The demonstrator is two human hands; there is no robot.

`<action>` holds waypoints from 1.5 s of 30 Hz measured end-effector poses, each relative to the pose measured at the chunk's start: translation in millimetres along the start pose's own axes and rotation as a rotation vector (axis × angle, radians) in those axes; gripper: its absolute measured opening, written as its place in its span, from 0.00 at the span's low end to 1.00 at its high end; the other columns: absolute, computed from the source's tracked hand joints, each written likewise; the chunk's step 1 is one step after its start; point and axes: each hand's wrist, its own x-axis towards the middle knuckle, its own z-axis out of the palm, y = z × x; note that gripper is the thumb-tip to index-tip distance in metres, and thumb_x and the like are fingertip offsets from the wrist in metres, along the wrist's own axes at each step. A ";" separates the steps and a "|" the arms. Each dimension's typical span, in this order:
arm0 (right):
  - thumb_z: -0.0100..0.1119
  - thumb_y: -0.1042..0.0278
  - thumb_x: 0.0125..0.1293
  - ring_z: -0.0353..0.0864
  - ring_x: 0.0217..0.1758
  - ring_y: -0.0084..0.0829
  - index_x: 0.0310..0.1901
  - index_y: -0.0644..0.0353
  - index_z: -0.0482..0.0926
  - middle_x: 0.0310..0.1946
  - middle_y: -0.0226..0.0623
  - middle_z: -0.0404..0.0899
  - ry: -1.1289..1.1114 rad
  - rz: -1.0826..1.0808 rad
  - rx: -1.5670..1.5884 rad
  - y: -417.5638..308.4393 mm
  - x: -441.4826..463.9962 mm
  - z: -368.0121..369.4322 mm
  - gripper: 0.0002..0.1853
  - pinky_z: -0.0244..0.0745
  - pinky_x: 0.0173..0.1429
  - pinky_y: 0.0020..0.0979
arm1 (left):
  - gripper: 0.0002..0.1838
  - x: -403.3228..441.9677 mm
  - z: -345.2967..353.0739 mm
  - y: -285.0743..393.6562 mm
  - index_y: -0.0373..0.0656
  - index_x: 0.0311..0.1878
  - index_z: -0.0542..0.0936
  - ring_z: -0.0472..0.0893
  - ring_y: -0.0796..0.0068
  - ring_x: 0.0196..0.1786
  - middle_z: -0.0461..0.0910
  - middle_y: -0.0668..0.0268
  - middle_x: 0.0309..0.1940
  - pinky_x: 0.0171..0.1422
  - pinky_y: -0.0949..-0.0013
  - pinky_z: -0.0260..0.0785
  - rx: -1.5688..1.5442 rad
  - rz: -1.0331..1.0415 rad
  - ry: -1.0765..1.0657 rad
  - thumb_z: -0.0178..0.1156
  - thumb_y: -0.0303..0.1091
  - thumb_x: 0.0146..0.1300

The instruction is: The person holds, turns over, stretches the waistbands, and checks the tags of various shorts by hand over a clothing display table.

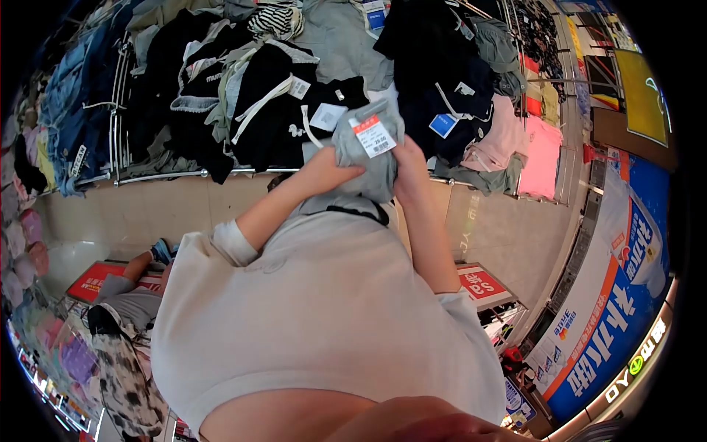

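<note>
A folded grey garment [368, 173] is held up in front of my body, gathered between both hands. On its upper part a white and red price tag [373, 135] faces me. My left hand [330, 174] grips the garment's left side, thumb lying across the front. Along the right edge my right hand [411, 168] is closed on it, with its fingers partly hidden behind the cloth. Just beyond are black clothes [276, 88] with white drawstrings and a dark navy garment [449, 96] bearing a blue tag [442, 124].
A metal-railed display table [177, 174] piled with clothes spans the front. Pink shirts [541, 155] lie at its right end, jeans [81, 103] at the left. Blue advertising panels [589, 317] stand to the right. Another person [132, 309] is behind on the left.
</note>
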 end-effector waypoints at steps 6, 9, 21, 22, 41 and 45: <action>0.51 0.65 0.73 0.81 0.51 0.29 0.56 0.63 0.76 0.48 0.41 0.82 -0.022 0.195 -0.158 9.3 44.6 -66.2 0.15 0.73 0.54 0.29 | 0.16 31.3 -27.0 4.1 0.35 0.49 0.83 0.82 0.78 0.42 0.85 0.64 0.41 0.48 0.70 0.75 -0.223 -0.185 0.353 0.65 0.29 0.58; 0.50 0.64 0.73 0.83 0.49 0.32 0.55 0.64 0.76 0.44 0.42 0.83 -0.071 0.231 -0.131 11.6 77.3 -94.4 0.16 0.75 0.51 0.30 | 0.16 44.7 -65.4 58.8 0.33 0.49 0.82 0.83 0.77 0.40 0.85 0.64 0.39 0.46 0.70 0.75 -0.021 -0.243 0.550 0.64 0.31 0.59; 0.61 0.66 0.63 0.81 0.33 0.25 0.51 0.67 0.77 0.35 0.37 0.83 -0.212 -0.029 -0.449 77.5 341.8 -92.8 0.17 0.74 0.39 0.26 | 0.40 100.5 -16.3 15.2 0.40 0.70 0.63 0.60 0.39 0.71 0.62 0.42 0.67 0.72 0.45 0.53 1.268 -0.024 0.736 0.66 0.33 0.53; 0.63 0.65 0.60 0.83 0.37 0.32 0.53 0.67 0.77 0.38 0.42 0.84 -0.203 0.000 -0.434 72.3 362.9 -79.5 0.21 0.77 0.43 0.31 | 0.39 101.0 7.8 9.5 0.41 0.70 0.64 0.60 0.39 0.70 0.62 0.43 0.67 0.72 0.44 0.53 1.170 -0.051 0.683 0.65 0.32 0.53; 0.60 0.60 0.57 0.83 0.46 0.47 0.41 0.53 0.83 0.44 0.43 0.81 -0.141 -0.710 -1.738 -48.9 526.5 -20.2 0.12 0.79 0.47 0.44 | 0.31 146.6 60.8 26.7 0.40 0.64 0.71 0.67 0.49 0.66 0.71 0.53 0.60 0.70 0.52 0.59 0.814 0.024 0.438 0.64 0.30 0.54; 0.54 0.67 0.59 0.80 0.33 0.47 0.29 0.57 0.77 0.29 0.43 0.73 -0.226 -1.097 -1.461 -17.5 421.4 -39.7 0.06 0.75 0.36 0.46 | 0.29 138.4 47.3 17.9 0.37 0.61 0.72 0.71 0.48 0.62 0.74 0.52 0.56 0.67 0.55 0.62 0.685 0.024 0.488 0.63 0.29 0.54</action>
